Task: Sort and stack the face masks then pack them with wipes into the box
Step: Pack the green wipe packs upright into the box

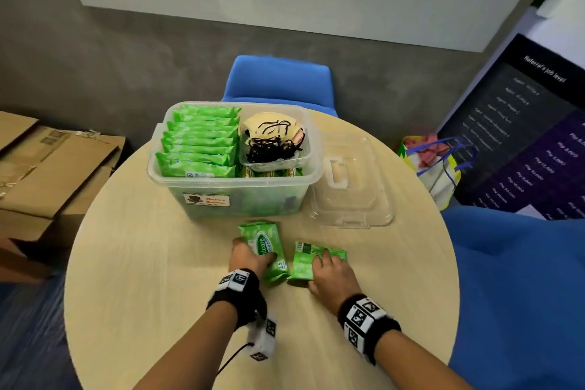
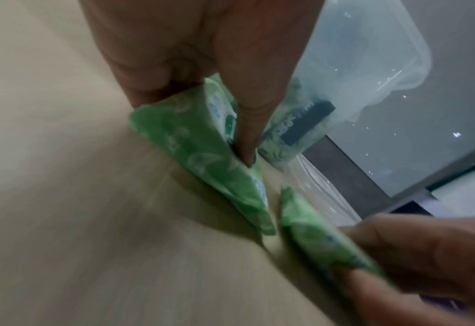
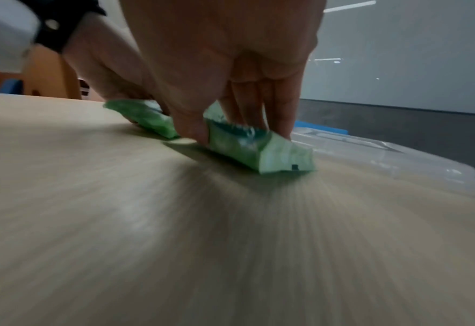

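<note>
Your left hand (image 1: 250,255) grips one wipes pack (image 1: 264,248) and your right hand (image 1: 332,274) grips another (image 1: 305,263), both on the counter (image 1: 142,263). Each pack's long axis points toward the box (image 1: 234,182), straight ahead, nearer your left hand.

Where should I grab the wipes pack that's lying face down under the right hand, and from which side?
Take the face-down wipes pack across its narrow width, coming from above. It lies flat on the table, so thumb on one long edge and fingers on the other gives a firm pinch, as the right hand already does. The crimped ends are thin and floppy.
</note>
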